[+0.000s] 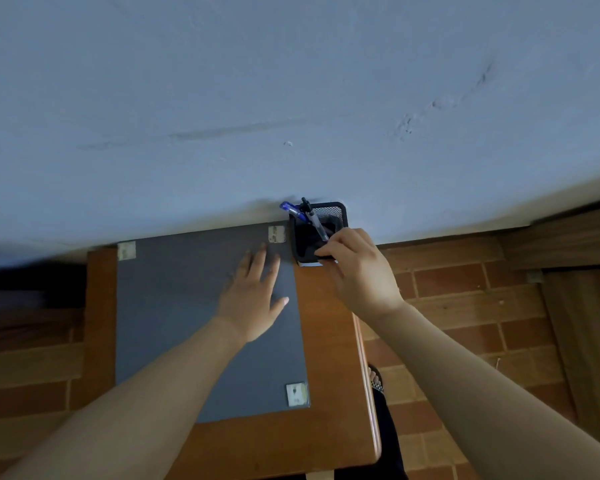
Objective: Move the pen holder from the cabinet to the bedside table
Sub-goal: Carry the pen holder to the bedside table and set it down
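Note:
A black mesh pen holder (312, 233) with a blue pen (293, 211) and a clear pen (317, 225) stands at the far right corner of a wooden table top (329, 393), against the wall. My right hand (357, 271) grips the holder's near rim with thumb and fingers. My left hand (253, 297) lies flat with fingers spread on a grey mat (187, 327) that covers most of the table, just left of the holder.
A blue-grey wall (291, 98) rises right behind the table. Brick-pattern floor (465, 306) lies to the right, with wooden furniture (575, 237) at the far right. A foot in a sandal (374, 379) shows beside the table's right edge. Taped corners (297, 393) hold the mat.

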Demonstrator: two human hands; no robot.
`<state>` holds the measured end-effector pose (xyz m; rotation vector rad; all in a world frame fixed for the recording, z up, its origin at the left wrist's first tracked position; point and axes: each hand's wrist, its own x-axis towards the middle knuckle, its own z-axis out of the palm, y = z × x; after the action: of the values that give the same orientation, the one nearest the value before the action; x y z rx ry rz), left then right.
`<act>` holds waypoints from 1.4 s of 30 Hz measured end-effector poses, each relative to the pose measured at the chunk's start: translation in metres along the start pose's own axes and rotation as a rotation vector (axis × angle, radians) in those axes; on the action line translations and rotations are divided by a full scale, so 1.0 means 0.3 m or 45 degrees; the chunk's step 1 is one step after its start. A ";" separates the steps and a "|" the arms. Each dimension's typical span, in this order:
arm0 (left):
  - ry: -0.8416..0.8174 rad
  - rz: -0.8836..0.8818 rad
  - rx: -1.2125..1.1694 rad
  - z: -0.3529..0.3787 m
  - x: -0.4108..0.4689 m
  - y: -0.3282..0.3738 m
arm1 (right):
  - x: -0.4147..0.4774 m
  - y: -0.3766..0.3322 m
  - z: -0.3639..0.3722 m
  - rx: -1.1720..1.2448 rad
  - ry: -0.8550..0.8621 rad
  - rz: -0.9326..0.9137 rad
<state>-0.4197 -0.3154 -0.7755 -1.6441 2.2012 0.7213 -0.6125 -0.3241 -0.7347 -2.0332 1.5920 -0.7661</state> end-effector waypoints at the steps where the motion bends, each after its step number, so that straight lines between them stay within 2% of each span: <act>1: -0.001 -0.008 0.016 0.002 -0.002 0.002 | 0.004 0.000 0.005 0.005 0.014 -0.001; 18: 0.040 -0.013 0.150 0.002 0.000 0.004 | -0.011 0.021 0.016 -0.081 0.079 -0.071; 23: 0.023 0.025 -0.097 -0.043 -0.002 -0.012 | -0.026 0.020 -0.013 -0.100 0.121 -0.038; 28: 0.176 0.107 -0.307 -0.105 -0.020 -0.006 | -0.029 0.003 -0.033 0.039 0.082 0.139; 33: 0.351 0.127 -0.742 -0.163 -0.030 0.060 | -0.031 -0.014 -0.031 0.179 0.057 0.324; 36: 0.369 0.080 -0.999 -0.177 -0.026 0.104 | -0.031 -0.018 -0.026 0.257 0.045 0.393; 42: 0.409 0.089 -1.027 -0.170 -0.013 0.137 | -0.037 -0.012 -0.022 0.251 0.003 0.481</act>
<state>-0.4548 -0.3315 -0.7224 -2.1618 2.3409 1.6223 -0.6163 -0.3125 -0.7292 -1.5331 1.7549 -0.7455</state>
